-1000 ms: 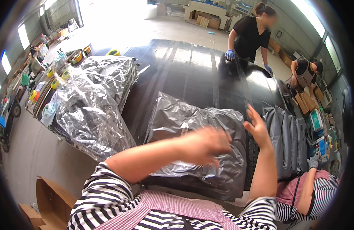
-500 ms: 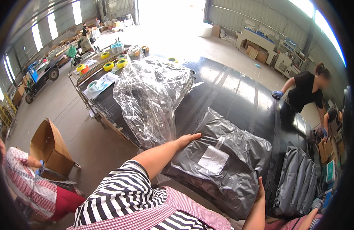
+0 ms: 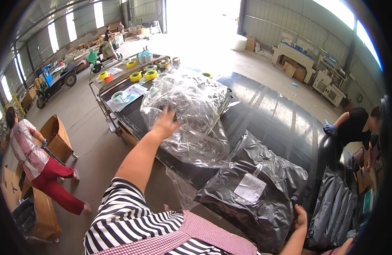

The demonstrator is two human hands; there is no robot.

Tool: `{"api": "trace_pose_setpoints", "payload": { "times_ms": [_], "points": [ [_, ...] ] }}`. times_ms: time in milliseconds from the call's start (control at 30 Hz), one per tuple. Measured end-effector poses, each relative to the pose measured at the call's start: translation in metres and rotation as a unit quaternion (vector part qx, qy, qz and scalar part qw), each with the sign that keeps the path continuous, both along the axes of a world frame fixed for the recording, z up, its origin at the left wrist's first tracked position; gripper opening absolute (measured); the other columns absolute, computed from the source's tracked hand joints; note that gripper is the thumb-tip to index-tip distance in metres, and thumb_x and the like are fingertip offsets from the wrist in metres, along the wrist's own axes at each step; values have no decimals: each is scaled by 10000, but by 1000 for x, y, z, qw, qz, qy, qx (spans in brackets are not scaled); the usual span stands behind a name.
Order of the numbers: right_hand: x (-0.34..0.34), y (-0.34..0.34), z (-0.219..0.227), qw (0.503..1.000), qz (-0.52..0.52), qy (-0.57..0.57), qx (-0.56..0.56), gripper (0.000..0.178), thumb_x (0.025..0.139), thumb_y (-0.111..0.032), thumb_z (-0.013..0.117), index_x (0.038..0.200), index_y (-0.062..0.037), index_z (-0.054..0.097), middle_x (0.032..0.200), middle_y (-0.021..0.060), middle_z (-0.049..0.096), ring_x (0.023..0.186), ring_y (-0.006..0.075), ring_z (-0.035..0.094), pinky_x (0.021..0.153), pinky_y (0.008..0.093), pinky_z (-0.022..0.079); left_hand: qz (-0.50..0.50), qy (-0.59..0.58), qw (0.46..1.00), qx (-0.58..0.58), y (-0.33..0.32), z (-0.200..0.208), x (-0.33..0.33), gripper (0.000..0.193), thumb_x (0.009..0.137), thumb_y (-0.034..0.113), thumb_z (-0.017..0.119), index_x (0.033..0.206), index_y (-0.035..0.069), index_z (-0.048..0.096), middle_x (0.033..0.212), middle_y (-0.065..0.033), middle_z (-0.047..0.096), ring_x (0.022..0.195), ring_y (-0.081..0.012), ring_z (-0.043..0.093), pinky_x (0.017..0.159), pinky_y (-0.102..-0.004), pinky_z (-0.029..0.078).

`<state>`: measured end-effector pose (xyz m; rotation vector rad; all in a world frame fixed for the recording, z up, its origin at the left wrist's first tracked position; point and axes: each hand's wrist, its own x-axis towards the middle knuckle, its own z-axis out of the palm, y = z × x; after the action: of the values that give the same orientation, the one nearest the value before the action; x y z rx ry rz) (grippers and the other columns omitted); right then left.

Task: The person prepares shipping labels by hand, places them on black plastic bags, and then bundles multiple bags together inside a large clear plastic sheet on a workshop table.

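Note:
A large grey plastic mailing bag (image 3: 274, 193) with a white label (image 3: 250, 188) lies at the near edge of the black-topped table (image 3: 266, 121). My right hand (image 3: 301, 219) grips its right edge, with part of the fingers hidden behind the bag. Farther left, a crumpled heap of clear plastic film (image 3: 191, 95) covers part of the table. Over the film's near left side, my left hand (image 3: 165, 123) is open with its fingers spread, slightly blurred. Whether it touches the film I cannot tell.
Several grey packed bags (image 3: 333, 208) stand together at the right. Tape rolls (image 3: 135, 76) and papers (image 3: 130, 95) lie at the table's far left. A person in black (image 3: 356, 127) leans on the right side. Another in red trousers (image 3: 51, 174) walks beside cardboard boxes (image 3: 58, 136).
My left hand has let go of the grey bag and moved left to the clear film, whose near part has shifted. The person in red trousers has stepped into fuller view.

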<state>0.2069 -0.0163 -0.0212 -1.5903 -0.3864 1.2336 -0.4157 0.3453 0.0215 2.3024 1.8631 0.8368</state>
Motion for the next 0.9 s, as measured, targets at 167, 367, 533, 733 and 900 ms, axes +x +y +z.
{"api": "trace_pose_setpoints", "payload": {
  "times_ms": [167,367,533,733,900],
  "points": [
    [-41,54,90,943,18,-291,158,686,916,-196,662,1490,8,347,1459,264,426,1369,315,418,1136,400,314,144,47,916,-372,-8,-94,-83,884,853,647,591,1406,-32,474,1433,-249,488,1360,-363,442,1100,-406,380],
    [-152,208,116,940,256,-135,182,642,902,-256,688,1435,1,439,1284,169,588,1175,242,564,990,371,459,50,-483,873,56,13,-57,-120,202,936,191,636,826,25,666,747,-36,634,635,-107,576,567,-271,450],
    [-261,383,67,977,205,-22,46,802,893,-416,711,1499,-63,323,1373,192,501,1182,327,551,958,481,464,-48,-653,700,285,118,10,-184,287,1010,289,509,935,46,641,942,-90,648,840,-147,601,797,-301,494],
    [-321,508,-102,974,161,156,41,1155,808,-570,745,1561,-43,47,1523,217,360,1327,372,441,1067,513,388,-33,-514,801,-306,267,-71,-161,394,961,374,610,1155,32,619,1125,-64,640,1026,-167,595,876,-318,471],
    [-397,470,-62,974,127,186,-41,512,983,-470,506,1272,-65,627,1218,123,673,1050,241,682,920,402,549,-64,-536,738,-405,286,-121,-161,377,953,326,628,1186,31,594,1126,-67,641,1028,-175,598,880,-323,476]
  ]
}}
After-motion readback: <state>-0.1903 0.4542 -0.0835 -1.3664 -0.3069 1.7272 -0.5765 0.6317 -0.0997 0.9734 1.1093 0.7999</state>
